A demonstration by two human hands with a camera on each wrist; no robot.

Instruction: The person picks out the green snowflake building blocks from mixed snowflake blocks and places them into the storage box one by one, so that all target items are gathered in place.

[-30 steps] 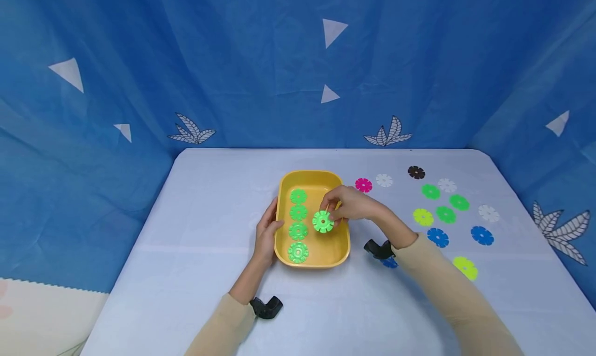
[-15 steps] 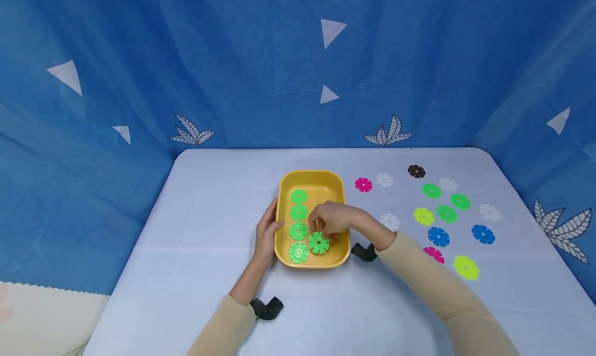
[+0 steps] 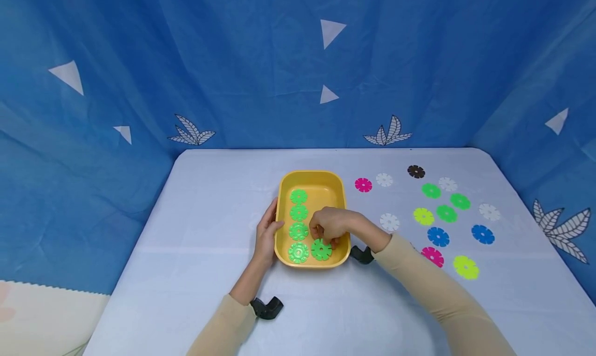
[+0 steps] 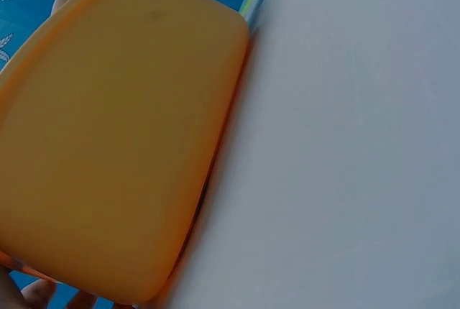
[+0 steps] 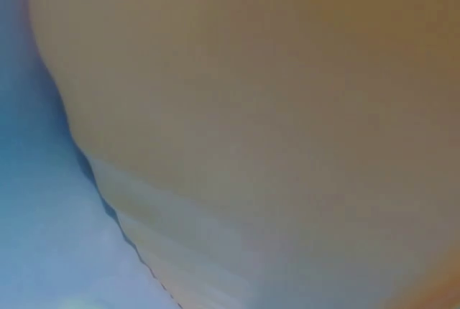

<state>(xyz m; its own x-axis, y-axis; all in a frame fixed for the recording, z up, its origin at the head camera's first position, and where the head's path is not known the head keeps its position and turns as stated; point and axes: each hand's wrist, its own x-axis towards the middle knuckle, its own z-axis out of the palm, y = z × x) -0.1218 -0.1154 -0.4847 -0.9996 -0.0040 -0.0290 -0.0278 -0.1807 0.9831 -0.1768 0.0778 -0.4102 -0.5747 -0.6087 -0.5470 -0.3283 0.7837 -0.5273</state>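
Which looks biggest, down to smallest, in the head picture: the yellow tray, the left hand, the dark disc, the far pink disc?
1. Yellow tray
2. Left hand
3. Dark disc and far pink disc: too alike to rank.

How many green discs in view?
8: four green discs at left in the yellow tray, one alongside at the right hand, three on the table. The right sleeve may hide others.

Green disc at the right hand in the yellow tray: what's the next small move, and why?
I'd probably let the right hand release the green disc here: it's beside the nearest of the column of four green discs, and the left hand holds the yellow tray. Whether it already lies flat is hard to tell.
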